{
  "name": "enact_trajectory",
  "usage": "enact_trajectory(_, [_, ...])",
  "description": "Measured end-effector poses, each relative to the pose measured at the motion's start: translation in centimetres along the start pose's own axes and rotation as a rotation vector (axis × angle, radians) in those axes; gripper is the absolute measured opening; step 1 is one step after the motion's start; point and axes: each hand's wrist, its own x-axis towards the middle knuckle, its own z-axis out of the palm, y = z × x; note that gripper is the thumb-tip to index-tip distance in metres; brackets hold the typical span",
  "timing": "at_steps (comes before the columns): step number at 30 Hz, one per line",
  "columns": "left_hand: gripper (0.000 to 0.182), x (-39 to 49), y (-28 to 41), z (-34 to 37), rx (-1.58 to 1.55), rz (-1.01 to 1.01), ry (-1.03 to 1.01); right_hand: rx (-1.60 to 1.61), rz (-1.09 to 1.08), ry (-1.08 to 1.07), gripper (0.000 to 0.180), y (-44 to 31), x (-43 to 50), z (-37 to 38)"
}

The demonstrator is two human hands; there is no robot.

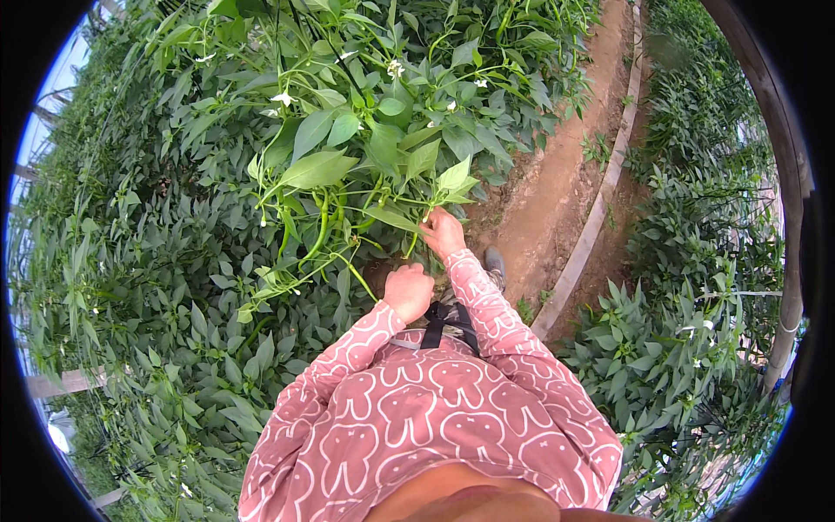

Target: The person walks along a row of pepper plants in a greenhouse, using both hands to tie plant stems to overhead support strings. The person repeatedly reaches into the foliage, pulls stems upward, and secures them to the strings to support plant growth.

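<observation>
Chili pepper plants (385, 137) with white flowers stand in front of me. My right hand (445, 233) is at a leafy pepper shoot (450, 183), its thumb and fingertips pinched together on the thin stem. Lower and to the left, my left hand (409, 292) is curled with its back towards me. Its fingertips are hidden, so whether it holds anything does not show. A long green chili pepper (357, 277) hangs just left of that hand. Another curved green pepper (321, 231) dangles further left among the leaves.
A brown dirt path (548, 189) runs along the right, bordered by a long pale strip (607, 183). More pepper plants (685, 196) grow beyond it. A wooden pole (789, 196) curves at the far right. A shoe (494, 261) rests at the path's edge. Dark cords (339, 59) cross the upper foliage.
</observation>
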Motion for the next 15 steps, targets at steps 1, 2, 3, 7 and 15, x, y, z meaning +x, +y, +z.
enact_trajectory(1, [0.025,-1.1,1.2,-1.4,0.073,0.089,-0.225,0.008,0.004,-0.034,0.017,0.0,-0.1,0.1])
enact_trajectory(2, [0.027,-1.5,2.0,-2.8,-0.003,0.092,-0.196,0.014,0.01,-0.051,0.017,0.0,-0.2,0.3])
enact_trajectory(3, [0.03,-1.7,2.6,-4.0,-0.074,0.098,-0.177,0.017,0.017,-0.067,0.017,-0.1,-0.4,0.4])
enact_trajectory(7, [0.03,1.5,2.2,-5.9,-0.038,-0.072,0.327,-0.001,-0.083,0.057,0.021,-0.2,-1.1,1.1])
enact_trajectory(15, [0.026,7.2,-3.1,-1.6,-0.732,-0.243,0.727,0.048,0.044,0.028,0.018,-0.5,-2.0,1.8])
